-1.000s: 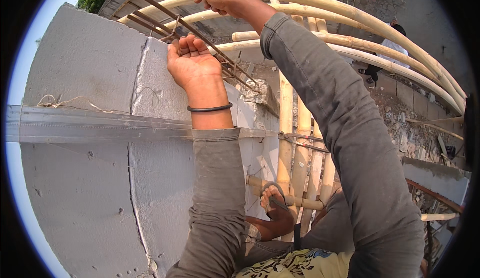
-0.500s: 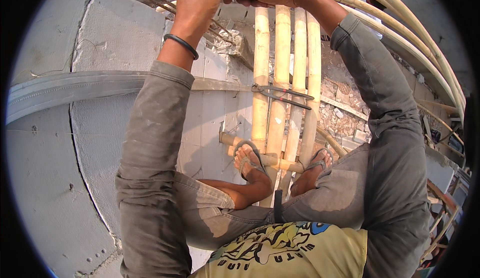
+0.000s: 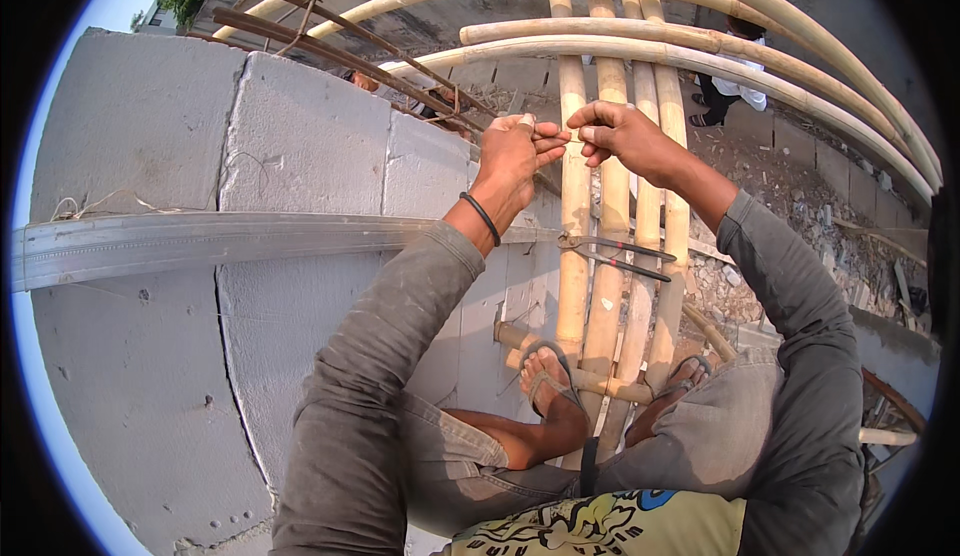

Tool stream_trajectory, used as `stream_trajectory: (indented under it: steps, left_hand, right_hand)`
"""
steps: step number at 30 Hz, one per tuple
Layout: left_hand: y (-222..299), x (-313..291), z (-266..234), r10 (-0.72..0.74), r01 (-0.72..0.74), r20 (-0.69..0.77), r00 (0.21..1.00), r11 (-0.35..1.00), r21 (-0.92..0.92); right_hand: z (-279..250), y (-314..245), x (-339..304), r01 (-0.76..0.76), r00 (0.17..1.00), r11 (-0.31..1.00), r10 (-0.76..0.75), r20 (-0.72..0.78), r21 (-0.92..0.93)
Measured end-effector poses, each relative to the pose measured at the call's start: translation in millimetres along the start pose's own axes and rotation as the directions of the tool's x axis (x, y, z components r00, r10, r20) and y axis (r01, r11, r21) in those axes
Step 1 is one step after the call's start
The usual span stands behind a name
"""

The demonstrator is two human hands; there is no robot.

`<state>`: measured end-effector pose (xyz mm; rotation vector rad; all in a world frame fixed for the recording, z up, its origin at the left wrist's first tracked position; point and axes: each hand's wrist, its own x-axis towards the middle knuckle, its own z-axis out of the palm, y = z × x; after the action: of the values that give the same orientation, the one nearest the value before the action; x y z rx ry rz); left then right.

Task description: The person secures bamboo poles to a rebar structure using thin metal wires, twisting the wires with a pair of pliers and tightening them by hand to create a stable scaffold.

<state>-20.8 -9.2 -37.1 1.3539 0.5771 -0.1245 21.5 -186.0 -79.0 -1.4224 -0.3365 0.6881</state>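
Left hand (image 3: 510,162) and right hand (image 3: 630,142): held close together; grip closure cannot be told | end-cutting pincers (image 3: 620,246): laid across bamboo poles (image 3: 612,186), below both grips

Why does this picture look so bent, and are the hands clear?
Head view: fisheye distortion bows the bamboo poles toward the rim, and the corners go black; head view again: left hand and right hand look fairly sharp, anything thin between them indistinct.

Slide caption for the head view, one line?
Left hand and right hand close together above bamboo poles, pincers resting across the poles, beside a grey block wall.
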Motion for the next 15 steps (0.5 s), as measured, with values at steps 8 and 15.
stream_trajectory:
  steps: [8,15]
  left_hand:
    - [-24,2,-16,-0.019,0.026,-0.103,0.994,0.998,0.064]
    - [-26,-2,0,0.131,-0.132,-0.071,0.989,0.991,-0.004]
  right_hand:
    - [-8,27,-11,0.168,0.973,0.862,-0.223,-0.061,-0.479]
    - [29,10,-15,0.121,0.990,0.791,-0.143,0.010,-0.600]
